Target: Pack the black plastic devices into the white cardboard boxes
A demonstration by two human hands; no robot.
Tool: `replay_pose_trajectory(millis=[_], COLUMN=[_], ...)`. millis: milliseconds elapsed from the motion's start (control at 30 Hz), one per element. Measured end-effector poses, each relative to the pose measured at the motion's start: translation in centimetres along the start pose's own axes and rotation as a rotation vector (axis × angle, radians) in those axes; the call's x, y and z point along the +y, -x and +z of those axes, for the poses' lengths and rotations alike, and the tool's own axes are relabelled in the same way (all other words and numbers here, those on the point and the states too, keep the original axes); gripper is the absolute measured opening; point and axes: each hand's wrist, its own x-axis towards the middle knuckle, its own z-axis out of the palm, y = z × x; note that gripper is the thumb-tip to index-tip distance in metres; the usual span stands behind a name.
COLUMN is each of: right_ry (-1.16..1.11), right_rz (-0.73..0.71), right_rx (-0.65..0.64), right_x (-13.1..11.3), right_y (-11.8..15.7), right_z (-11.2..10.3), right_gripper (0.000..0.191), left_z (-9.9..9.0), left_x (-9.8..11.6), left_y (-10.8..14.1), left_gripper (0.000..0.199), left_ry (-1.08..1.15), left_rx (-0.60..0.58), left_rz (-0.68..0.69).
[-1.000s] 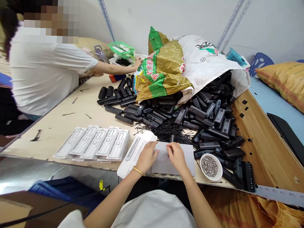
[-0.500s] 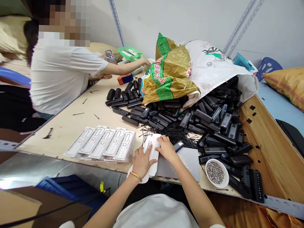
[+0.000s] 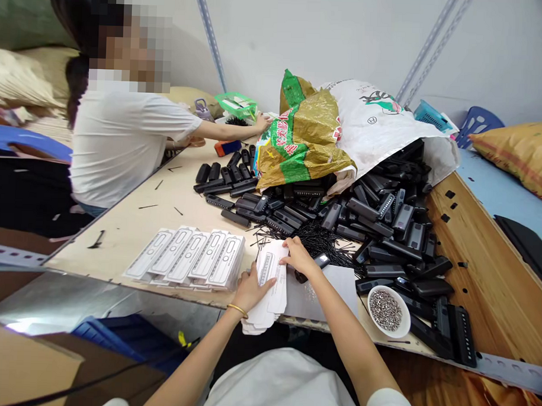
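A stack of flat white printed cartons (image 3: 264, 309) lies at the table's front edge, its lower end jutting past the edge. My left hand (image 3: 251, 290) grips the stack from the left, thumb across the top piece and fingers along the side. At the upper right edge, my right hand (image 3: 297, 255) pinches the top piece between thumb and fingers. A long device outline is printed on the top carton. Close behind my right wrist is a black plastic device (image 3: 317, 265), beside a grey sheet (image 3: 334, 288).
Rows of white printed boxes (image 3: 187, 256) stand left. Black plastic housings (image 3: 377, 230) pile up behind and right, with thin black pieces (image 3: 316, 240) and a white bowl of screws (image 3: 387, 310). A gold-green bag (image 3: 309, 139) covers part. A co-worker (image 3: 126, 133) reaches in from the left.
The carton stack now lies more fully exposed, with the printed outline visible between my hands. My left hand has shifted slightly down. The co-worker's arm has moved slightly. The view has shifted a little.
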Motion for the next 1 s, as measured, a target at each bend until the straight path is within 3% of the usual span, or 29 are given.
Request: replay_pose_trajectory(millis=[167,367,467,533,567,600,700,767,867,1000], right_ry=[-0.015,-0.034,-0.049,-0.063,-0.101,-0.176,-0.575,-0.812,-0.929,-0.787], right_rz=[-0.015,-0.063,-0.117,-0.163,-0.199,-0.245,-0.382,-0.420,-0.395,-0.187], right_rx=[0.003,0.028,0.057,0.095,0.120,0.140,0.120,0.082,0.162,0.456], right_x=[0.6,0.2,-0.4,-0.7,-0.7,-0.7,0.0,0.6,1.3,1.1], right_y=[-0.7,-0.8,-0.4,0.3,0.7,1.2,2.9,4.0,5.5,7.1], right_z=[-0.8,-1.2,-1.8,-2.6,-3.1,-3.6,-5.1,-5.8,-5.9,-4.0], right_gripper=[0.039,0.028,0.027,0.026,0.025,0.024,0.030,0.035,0.037,0.030], left_z=[1.2,0.9,-0.2,-1.2,-1.7,-2.1,-2.5,-2.2,-1.5,-1.1], left_x=[0.4,-1.0,-0.5,0.8,1.6,2.4,4.6,5.6,6.5,7.8], left_y=[0.3,0.0,-0.3,-0.2,0.1,0.4,1.9,2.8,3.4,3.5], left_gripper=[0.082,0.080,0.080,0.076,0.071,0.066,0.063,0.066,0.069,0.092], left_ry=[0.101,0.164,0.231,0.394,0.517,0.661,1.102,1.308,1.403,1.375], left_rx=[0.028,0.031,0.226,0.321,0.262,0.115,-0.531,-0.760,-0.730,-0.600], left_rz=[0.069,0.167,0.242,0.330,0.369,0.395,0.379,0.324,0.234,0.252])
